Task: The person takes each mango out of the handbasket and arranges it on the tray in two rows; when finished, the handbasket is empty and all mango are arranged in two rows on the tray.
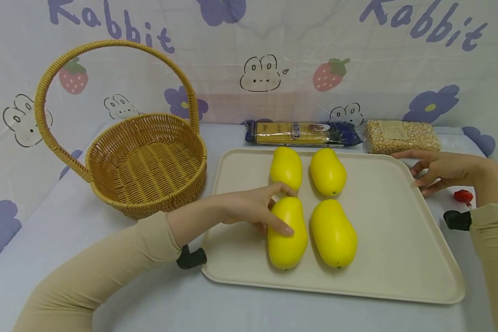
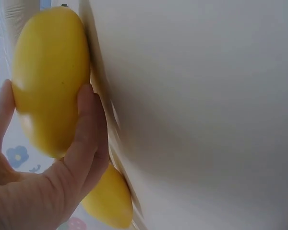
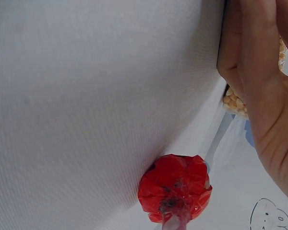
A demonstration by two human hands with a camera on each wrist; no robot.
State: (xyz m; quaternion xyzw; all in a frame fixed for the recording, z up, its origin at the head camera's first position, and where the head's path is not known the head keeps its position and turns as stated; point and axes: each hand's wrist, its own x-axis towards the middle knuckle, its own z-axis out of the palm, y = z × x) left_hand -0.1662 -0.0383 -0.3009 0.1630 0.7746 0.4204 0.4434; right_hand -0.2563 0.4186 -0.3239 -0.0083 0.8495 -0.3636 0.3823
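Observation:
My left hand (image 1: 253,207) grips the near-left yellow mango (image 1: 288,242), thumb over its top and fingers at its far side. In the left wrist view the same mango (image 2: 50,81) sits between the thumb and fingers. Close beside it lie a second near mango (image 1: 334,233) and two farther ones, the left one (image 1: 286,168) and the right one (image 1: 328,171). All rest on a beige tray (image 1: 402,240). My right hand (image 1: 448,170) is at the tray's right rim near the far corner, its fingertips touching the edge and its fingers loosely bent.
A wicker basket (image 1: 149,203) with a tall handle stands left of the tray. Behind the tray lie a pasta packet (image 1: 299,133) and a bag of corn kernels (image 1: 402,138). A small red wrapped item (image 1: 463,197) lies beside the right wrist.

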